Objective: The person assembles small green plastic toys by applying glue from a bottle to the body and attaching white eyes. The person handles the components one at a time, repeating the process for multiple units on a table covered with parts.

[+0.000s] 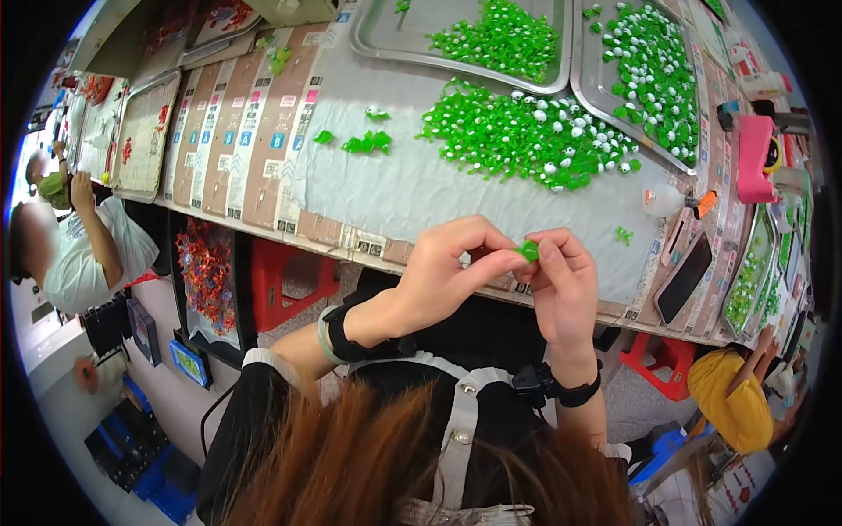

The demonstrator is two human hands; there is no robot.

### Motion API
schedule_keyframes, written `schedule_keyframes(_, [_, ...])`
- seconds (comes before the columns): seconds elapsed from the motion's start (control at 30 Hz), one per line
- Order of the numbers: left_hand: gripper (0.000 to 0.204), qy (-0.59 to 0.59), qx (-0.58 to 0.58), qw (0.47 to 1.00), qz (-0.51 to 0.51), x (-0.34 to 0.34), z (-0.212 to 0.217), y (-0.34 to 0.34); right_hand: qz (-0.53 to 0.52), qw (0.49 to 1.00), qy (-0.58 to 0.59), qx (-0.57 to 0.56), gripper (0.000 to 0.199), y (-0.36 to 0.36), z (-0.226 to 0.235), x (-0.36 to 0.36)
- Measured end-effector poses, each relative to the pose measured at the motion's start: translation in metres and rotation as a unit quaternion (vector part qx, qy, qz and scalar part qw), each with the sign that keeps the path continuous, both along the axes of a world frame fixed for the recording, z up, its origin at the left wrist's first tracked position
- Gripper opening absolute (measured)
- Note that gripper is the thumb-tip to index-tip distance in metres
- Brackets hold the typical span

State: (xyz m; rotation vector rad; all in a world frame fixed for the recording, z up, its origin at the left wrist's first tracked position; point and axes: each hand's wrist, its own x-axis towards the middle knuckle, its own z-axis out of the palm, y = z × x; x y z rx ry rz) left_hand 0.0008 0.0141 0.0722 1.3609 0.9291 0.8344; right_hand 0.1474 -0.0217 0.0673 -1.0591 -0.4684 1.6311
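A small green plastic piece [528, 252] is pinched between the fingertips of the left hand [438, 276] and right hand [561, 285], above the table's [421, 188] near edge (light, stiff, probably slippery); its edges seem best for holding.

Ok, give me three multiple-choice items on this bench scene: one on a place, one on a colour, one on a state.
1. Where is the dark phone?
A. on the table's right end
B. on a metal tray
C. on the floor

2. What colour is the small piece between the hands?
A. red
B. green
C. yellow

3. How is that piece held?
A. lying loose on the table
B. in the left hand alone
C. pinched by fingertips of the left hand and right hand

Answers: 1 A, it lies by the table edge at right; 2 B, bright green; 3 C, both hands' fingertips meet on it.
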Motion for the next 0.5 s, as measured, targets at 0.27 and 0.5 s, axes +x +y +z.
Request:
schedule_keyframes(0.27, [0.023, 0.377, 0.271, 0.871, 0.163, -0.052, -0.036, 0.025, 0.125, 0.979, -0.149, 0.057, 0.014, -0.002, 0.031, 0.031])
schedule_keyframes(0.5, [0.042, 0.524, 0.297, 0.792, 0.1, -0.075, -0.056, 0.065, 0.47, 0.778, 0.069, 0.41, 0.019, 0.015, 0.11, 0.014])
